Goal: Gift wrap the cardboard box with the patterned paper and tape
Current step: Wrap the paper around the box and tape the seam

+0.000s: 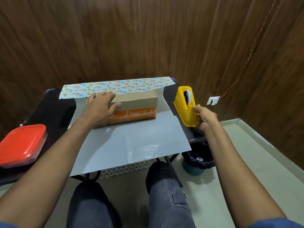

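A: Where do we stand with the cardboard box [131, 104]?

B: It lies on its side in the middle of the patterned paper [131, 142], which is spread white side up across the surface [54, 112], its far edge folded up to show the flowers. Our left hand [100, 106] rests on the box's top left end, fingers spread and nearly straight, pressing rather than gripping.

A: And the right?

B: Our right hand [204, 118] pinches at the cutter end of the yellow tape dispenser [185, 106], just beside the paper's right edge. We can't tell whether a tape end is already between the fingers.

A: How will these things handle?

B: We judge the box stiff and light, so flat pressure on top should steady it. The paper looks thin, glossy and likely to slide or crease; we'd take it by an edge and fold it tight over the box's corners. The tape will cling, so short strips.
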